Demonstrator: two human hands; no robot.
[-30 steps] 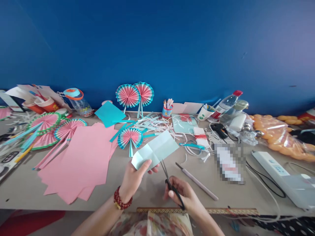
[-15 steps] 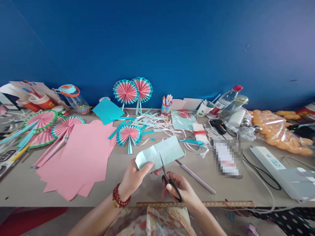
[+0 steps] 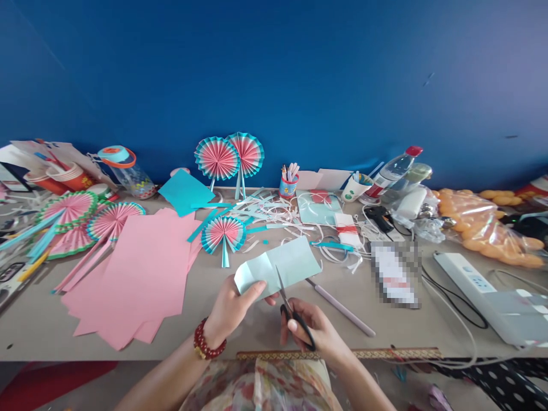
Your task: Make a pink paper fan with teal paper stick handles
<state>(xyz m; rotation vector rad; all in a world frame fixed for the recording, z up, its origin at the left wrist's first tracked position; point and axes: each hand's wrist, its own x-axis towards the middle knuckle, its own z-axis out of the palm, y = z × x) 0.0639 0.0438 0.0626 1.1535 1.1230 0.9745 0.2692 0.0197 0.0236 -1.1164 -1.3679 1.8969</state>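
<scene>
A pale blue-green strip of paper (image 3: 295,261), creased near its left part, is pinched between the thumb and fingers of my left hand (image 3: 235,302). My right hand (image 3: 314,324) has its fingers through the black handles of a pair of scissors (image 3: 287,302). The scissors' blades lie against the paper near its crease, pointing away from me; whether they have cut into it I cannot tell. Just beyond the paper lies a pleated pink and blue paper fan (image 3: 223,234). A pale purple stick-like thing (image 3: 342,308) rests right of the scissors.
Pink paper sheets (image 3: 137,274) are stacked on the left, beside several paper fans (image 3: 68,211). Paper scraps (image 3: 265,208) litter the back, near a pen cup (image 3: 289,185) and a plastic bottle (image 3: 394,171). A power strip (image 3: 466,279) with cables stands right.
The whole view has shifted very slightly. My hands, the paper and the scissors keep nearly the same positions.
</scene>
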